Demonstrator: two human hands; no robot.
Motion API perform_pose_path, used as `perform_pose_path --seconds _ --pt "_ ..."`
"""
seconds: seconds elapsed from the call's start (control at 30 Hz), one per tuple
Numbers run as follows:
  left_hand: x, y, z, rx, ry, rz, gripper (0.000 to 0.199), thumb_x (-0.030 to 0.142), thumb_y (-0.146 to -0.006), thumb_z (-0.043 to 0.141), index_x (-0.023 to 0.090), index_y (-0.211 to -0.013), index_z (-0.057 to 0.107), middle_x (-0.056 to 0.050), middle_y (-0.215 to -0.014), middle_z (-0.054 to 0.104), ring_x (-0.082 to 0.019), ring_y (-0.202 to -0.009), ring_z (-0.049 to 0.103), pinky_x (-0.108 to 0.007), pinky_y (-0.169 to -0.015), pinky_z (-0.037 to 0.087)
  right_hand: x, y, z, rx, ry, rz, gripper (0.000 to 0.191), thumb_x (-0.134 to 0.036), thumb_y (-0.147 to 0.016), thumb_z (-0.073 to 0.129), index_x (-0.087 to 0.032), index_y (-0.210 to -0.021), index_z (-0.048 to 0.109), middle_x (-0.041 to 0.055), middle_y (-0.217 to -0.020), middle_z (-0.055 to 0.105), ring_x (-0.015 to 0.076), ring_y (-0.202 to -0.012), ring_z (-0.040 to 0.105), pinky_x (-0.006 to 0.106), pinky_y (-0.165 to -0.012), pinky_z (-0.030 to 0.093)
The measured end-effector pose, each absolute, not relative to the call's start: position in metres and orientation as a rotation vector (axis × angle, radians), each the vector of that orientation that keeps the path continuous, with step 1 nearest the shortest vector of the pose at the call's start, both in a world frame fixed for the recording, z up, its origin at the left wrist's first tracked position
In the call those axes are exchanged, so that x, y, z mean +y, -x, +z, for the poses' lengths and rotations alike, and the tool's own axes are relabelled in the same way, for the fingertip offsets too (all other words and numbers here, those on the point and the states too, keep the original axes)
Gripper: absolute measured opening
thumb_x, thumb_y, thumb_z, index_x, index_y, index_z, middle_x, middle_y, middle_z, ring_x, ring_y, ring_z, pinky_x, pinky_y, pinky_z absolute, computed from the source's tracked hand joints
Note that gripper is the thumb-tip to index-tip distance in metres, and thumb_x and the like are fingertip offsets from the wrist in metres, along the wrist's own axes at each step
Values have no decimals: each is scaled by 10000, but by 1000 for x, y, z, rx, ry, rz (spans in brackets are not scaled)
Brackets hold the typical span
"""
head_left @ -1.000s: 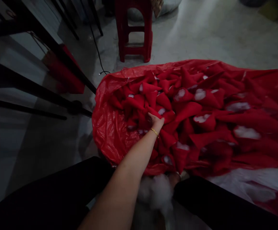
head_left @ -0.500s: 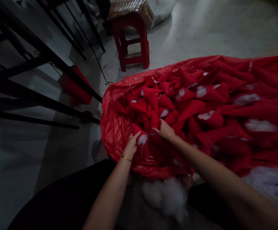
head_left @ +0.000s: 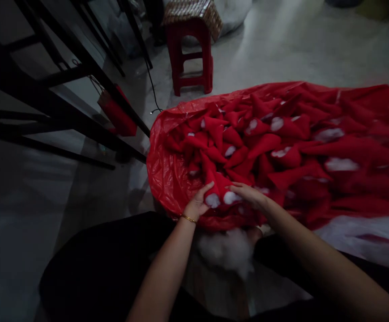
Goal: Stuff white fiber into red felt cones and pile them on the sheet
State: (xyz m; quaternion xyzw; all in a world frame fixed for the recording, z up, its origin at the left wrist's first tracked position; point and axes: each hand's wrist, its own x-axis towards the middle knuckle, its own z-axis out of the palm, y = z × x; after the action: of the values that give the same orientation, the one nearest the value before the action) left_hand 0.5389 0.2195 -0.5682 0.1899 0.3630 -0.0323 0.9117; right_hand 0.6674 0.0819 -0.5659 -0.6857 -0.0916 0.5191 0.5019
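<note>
Left hand (head_left: 198,205) and right hand (head_left: 250,197) each pinched a red stuffed cone (head_left: 218,190) at the red plastic sheet (head_left: 162,172)'s near edge; grip by open ends advisable

Both forearms bare, reaching forward and converging near frame centre. Left hand (head_left: 199,204): palm facing inward, fingers curled, thumb up toward the midline, thin gold bangle (head_left: 188,218) at the wrist. Right hand (head_left: 250,195): palm down, fingers bent and pointing left toward the other hand, wrist slightly flexed. Fingertips of the two hands sit close together, not touching. Black-clad legs below both arms.
</note>
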Motion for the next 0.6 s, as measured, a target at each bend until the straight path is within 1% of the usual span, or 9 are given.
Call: perform_pose_path --seconds 0.07,0.1,0.17,0.2,0.27,0.37,0.47,0.53,0.6 --pt "200 -528 -562 743 -369 -77 392 271 -732 740 128 -1092 674 -74 -869 757 -207 -801 717 -335 -798 564 70 -655 -549 -250 1703 1226 519 -433 -808 677 -193 -1263 610 101 -1161 712 257 -966 695 358 -813 580" --pt "191 -523 -560 754 -359 -60 389 254 -723 737 135 -1087 675 -69 -866 757 -208 -807 718 -338 -802 564 63 -649 -540 -294 1759 1152 602 -473 -833 653 -204 -1360 542 106 -1300 646 276 -1128 643 393 -940 541" --pt "178 -515 -557 768 -343 -13 390 246 -712 730 145 -1085 675 -63 -876 758 -209 -827 719 -343 -807 564 46 -640 -523 -402 1860 980 674 -536 -885 573 -215 -1462 434 96 -1495 473 282 -1364 458 440 -1131 384" --pt "173 -512 -555 765 -337 4 400 259 -712 727 149 -1093 674 -64 -889 758 -212 -842 719 -348 -810 563 36 -636 -516 -467 1885 918 679 -546 -901 543 -222 -1481 409 83 -1545 403 277 -1423 375 449 -1177 308" --pt "166 -510 -549 760 -327 -4 428 286 -707 733 153 -1109 673 -69 -911 757 -221 -864 717 -362 -817 562 14 -629 -507 -615 1883 861 688 -524 -892 560 -242 -1496 393 62 -1590 323 272 -1466 288 454 -1203 242" --pt "156 -511 -534 769 -343 -59 438 292 -678 765 145 -1082 683 -70 -896 755 -224 -843 713 -367 -814 561 -11 -615 -511 -800 1850 779 694 -347 -825 616 -229 -1483 431 65 -1599 300 271 -1462 297 435 -1191 276" --pt "141 -515 -520 740 -414 -106 418 297 -656 802 133 -1026 696 -69 -870 751 -196 -769 703 -339 -790 559 -15 -599 -529 -770 1877 499 630 -164 -758 503 -205 -1384 563 76 -1483 492 246 -1372 457 426 -1175 319" --pt "128 -515 -515 728 -454 -70 416 298 -628 831 133 -988 701 -63 -862 747 -169 -716 690 -309 -762 554 -12 -589 -540 -687 1876 312 595 -121 -735 451 -214 -1291 642 64 -1378 597 231 -1299 535 424 -1168 338" --pt "116 -513 -516 753 -461 14 427 295 -593 852 137 -959 700 -57 -860 743 -151 -678 677 -290 -730 548 -11 -580 -546 -638 1839 258 560 -122 -744 450 -224 -1248 671 54 -1355 615 232 -1288 543 429 -1171 335"
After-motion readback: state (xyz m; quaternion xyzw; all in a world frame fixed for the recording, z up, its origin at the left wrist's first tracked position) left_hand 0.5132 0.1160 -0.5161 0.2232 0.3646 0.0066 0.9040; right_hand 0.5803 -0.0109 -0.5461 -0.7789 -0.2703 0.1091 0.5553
